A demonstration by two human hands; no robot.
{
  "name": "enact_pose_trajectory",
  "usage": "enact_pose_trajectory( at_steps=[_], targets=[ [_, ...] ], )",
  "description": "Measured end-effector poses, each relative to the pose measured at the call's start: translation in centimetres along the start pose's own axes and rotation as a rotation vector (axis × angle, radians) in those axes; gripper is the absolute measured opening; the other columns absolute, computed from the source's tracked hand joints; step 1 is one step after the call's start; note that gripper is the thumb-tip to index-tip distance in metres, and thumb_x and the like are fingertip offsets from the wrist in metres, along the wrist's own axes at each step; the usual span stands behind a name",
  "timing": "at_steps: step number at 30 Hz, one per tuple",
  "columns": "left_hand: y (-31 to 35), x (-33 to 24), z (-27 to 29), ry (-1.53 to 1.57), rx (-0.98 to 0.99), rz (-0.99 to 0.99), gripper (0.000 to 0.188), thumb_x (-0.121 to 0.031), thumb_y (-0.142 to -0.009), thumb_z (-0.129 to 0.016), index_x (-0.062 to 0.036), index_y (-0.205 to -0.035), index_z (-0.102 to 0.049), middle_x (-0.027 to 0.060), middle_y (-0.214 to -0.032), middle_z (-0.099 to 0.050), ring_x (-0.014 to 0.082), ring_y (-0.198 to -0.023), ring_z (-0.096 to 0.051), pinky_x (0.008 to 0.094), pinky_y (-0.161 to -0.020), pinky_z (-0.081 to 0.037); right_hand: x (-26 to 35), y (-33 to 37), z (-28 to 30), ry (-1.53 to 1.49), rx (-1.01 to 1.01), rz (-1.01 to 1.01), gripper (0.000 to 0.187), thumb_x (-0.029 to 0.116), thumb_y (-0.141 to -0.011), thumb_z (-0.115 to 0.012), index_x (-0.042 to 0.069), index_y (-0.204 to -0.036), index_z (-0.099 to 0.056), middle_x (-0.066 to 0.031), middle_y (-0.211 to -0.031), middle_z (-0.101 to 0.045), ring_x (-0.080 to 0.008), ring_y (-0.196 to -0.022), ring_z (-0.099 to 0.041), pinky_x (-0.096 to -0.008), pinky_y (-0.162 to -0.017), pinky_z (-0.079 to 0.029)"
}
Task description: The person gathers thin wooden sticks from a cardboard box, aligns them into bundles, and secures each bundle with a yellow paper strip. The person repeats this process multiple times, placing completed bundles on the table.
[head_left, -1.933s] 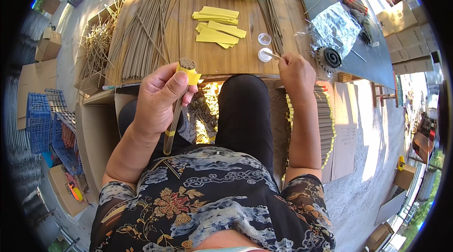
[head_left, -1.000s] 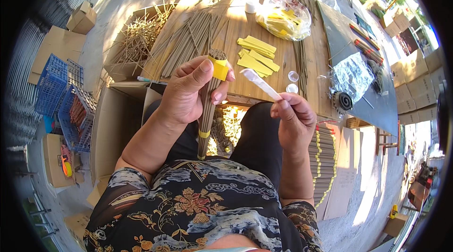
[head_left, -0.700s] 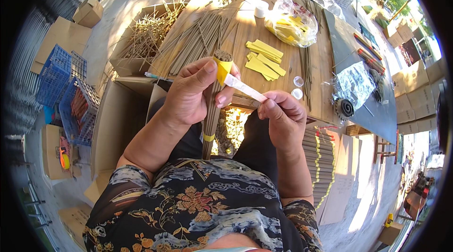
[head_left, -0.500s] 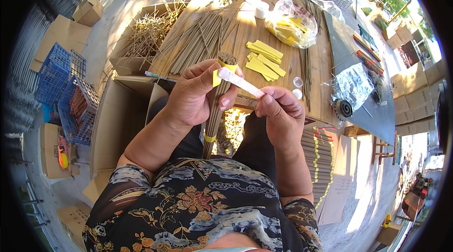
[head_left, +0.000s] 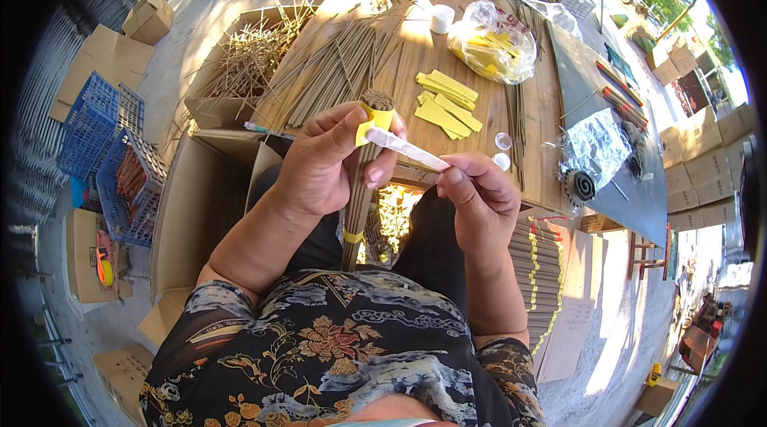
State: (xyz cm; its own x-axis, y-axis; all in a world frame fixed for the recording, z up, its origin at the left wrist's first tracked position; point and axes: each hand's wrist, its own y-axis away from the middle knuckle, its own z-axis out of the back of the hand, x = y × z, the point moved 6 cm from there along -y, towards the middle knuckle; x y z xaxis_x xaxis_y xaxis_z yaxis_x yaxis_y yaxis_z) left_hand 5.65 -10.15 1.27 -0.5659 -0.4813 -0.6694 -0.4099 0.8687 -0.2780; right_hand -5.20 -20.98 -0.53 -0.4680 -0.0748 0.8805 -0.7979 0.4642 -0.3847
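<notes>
Beyond the right fingers (head_left: 487, 175), the wooden table (head_left: 415, 47) bears yellow strips (head_left: 447, 118) and, farther off, a plastic bag (head_left: 495, 42); beyond the left fingers (head_left: 348, 125) lie brown sticks (head_left: 339, 63)

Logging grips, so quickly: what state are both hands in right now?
Left hand: closed on the bundle of thin brown sticks, at its upper yellow band.
Right hand: closed, pinching the pale flat stick by one end.

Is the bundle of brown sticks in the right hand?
No, the left hand holds the bundle of brown sticks, while the right hand pinches a flat white strip.
</notes>
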Motion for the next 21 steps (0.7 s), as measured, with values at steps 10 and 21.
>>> enact_pose_trajectory(
  at_steps=[10, 21],
  targets=[
    [-0.1, 0.1, 0.0, -0.034, -0.010, 0.000, 0.036, -0.030, -0.090, -0.046, 0.0042, -0.096, -0.055, 0.0069, -0.067, -0.051, 0.0101, -0.055, -0.046, 0.0211, -0.050, -0.038, 2.6, 0.9, -0.4, 0.411, -0.039, 0.300, 0.022, -0.001, -0.077, -0.063, 0.002, -0.098, -0.061, -0.0066, -0.086, -0.056, -0.0109, -0.070, -0.050, -0.0201, -0.059, -0.039],
    [-0.1, 0.4, 0.2, -0.013, 0.004, 0.006, 0.033, -0.027, -0.090, -0.047, 0.0035, -0.097, -0.055, 0.0096, -0.074, -0.055, 0.0119, -0.056, -0.048, 0.0222, -0.050, -0.039, 2.2, 0.7, -0.9, 0.392, -0.029, 0.374, 0.026, -0.004, -0.075, -0.063, 0.001, -0.099, -0.059, -0.0084, -0.089, -0.055, -0.0133, -0.074, -0.053, -0.0208, -0.062, -0.042]
  ],
)
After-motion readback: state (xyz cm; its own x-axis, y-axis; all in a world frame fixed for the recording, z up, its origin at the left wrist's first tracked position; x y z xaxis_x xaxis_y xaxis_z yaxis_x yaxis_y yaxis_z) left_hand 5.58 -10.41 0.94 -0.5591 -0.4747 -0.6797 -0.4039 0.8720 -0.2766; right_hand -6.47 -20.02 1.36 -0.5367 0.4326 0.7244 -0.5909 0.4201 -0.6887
